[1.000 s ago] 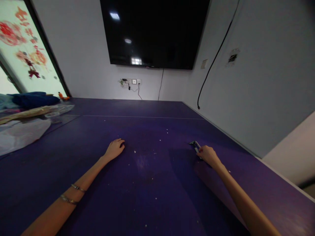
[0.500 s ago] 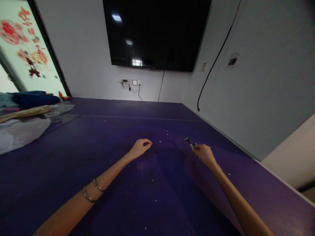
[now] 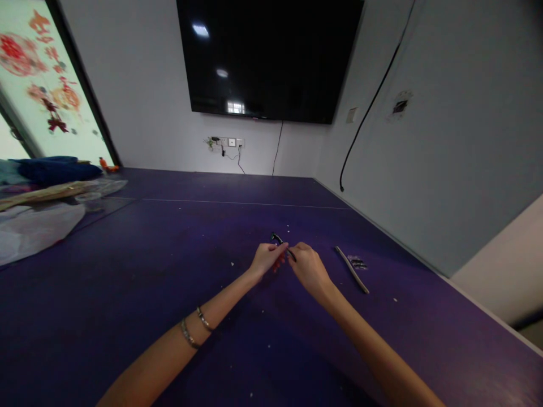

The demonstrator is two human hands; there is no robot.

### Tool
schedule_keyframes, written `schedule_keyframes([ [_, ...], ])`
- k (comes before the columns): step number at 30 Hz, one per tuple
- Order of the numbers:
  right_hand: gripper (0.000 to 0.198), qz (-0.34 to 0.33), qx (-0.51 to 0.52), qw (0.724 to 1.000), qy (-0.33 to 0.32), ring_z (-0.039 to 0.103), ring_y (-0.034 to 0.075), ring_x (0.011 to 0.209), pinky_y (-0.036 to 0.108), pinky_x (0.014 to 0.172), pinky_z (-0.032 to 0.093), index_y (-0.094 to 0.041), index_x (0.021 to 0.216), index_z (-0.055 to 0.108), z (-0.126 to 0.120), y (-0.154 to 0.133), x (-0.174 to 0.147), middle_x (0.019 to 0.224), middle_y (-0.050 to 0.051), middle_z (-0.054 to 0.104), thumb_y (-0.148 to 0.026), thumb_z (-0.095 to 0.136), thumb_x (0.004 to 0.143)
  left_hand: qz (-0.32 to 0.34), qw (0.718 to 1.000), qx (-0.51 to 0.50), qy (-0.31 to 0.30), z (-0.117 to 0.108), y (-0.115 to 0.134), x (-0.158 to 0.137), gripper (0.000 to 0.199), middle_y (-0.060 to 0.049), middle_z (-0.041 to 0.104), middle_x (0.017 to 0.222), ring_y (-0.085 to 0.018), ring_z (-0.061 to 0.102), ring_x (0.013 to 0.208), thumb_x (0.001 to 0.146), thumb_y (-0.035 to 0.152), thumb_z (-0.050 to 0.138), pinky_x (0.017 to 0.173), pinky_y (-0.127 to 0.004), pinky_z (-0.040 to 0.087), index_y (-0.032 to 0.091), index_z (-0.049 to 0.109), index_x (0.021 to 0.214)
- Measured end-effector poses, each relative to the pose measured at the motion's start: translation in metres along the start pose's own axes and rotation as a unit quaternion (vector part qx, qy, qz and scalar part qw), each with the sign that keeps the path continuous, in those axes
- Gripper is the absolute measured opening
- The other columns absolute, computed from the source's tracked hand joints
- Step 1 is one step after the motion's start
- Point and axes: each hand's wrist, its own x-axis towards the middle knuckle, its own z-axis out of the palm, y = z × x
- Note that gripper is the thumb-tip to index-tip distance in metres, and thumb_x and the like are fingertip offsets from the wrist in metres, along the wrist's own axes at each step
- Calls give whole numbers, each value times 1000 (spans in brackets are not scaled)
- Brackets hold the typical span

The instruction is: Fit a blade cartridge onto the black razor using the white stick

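A dark razor is held out in front of me between my hands, its head tilted up to the far left. My left hand pinches the handle near its middle, thumb on top. My right hand is closed on the lower end of the handle, close beside the left. To the right on the purple surface lies a thin greyish stick. A small clear packet with dark pieces in it rests just past the stick. Two bracelets circle my left wrist.
The broad purple surface has small white specks on it. At the far left are plastic bags and folded blue cloth. A black cable hangs along the right wall, and a large television is on the back wall.
My right hand has brought the razor leftward to the middle, and my left hand has moved right and taken hold of it too. The stick and packet now show uncovered.
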Motion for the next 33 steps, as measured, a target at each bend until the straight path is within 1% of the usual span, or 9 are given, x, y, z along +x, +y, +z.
schedule_keyframes([
  [6,17,-20,-37,999,-5,56,21,82,30,73,45,-14,91,64,9,-12,0,87,11,61,-12,48,84,-11,1000,-15,11,-3,-2,-2,43,0,54,48,-5,42,32,80,47,53,32,-18,33,12,56,55],
  [11,19,-36,-34,999,8,54,22,83,31,70,46,-16,92,62,10,-18,-3,89,11,60,-11,46,85,-36,999,-20,11,-9,-2,-1,41,0,55,50,-5,44,34,81,46,51,33,-18,36,11,57,60],
  [17,21,-66,-27,997,22,53,21,86,31,71,47,-15,94,63,13,-21,-5,91,12,60,-12,42,87,-38,999,37,-7,-14,2,-1,38,-1,55,53,-6,45,35,83,40,45,35,-18,39,12,55,60],
  [21,23,-93,-6,995,38,55,20,83,31,73,47,-15,87,65,10,-26,-7,86,10,62,-15,42,89,-45,992,114,-29,-23,3,2,37,-1,55,52,-7,45,36,83,34,41,37,-19,42,13,54,56],
  [24,23,-92,18,994,61,57,19,81,30,75,47,-16,82,66,2,-25,-11,83,9,64,-17,44,88,-62,975,204,-58,-40,3,8,33,-1,53,46,-8,46,34,78,31,47,37,-20,42,13,55,51],
  [26,23,-79,25,994,75,58,19,80,30,75,46,-16,79,66,-5,-17,-14,81,8,65,-17,45,87,-69,958,273,-63,-55,3,12,30,0,51,42,-8,46,33,74,29,52,38,-19,41,14,54,48],
  [30,23,-39,14,995,92,61,19,78,30,76,46,-17,77,67,-13,17,-20,79,7,67,-19,46,86,-65,918,385,-68,-82,3,16,30,-1,51,42,-10,48,34,72,29,54,42,-21,42,15,52,45],
  [33,24,-7,-1,995,101,62,20,76,30,75,46,-17,78,68,-15,48,-26,80,8,68,-21,46,84,-64,890,445,-72,-91,2,18,26,-3,53,43,-12,51,37,70,28,54,45,-23,43,15,54,47],
])
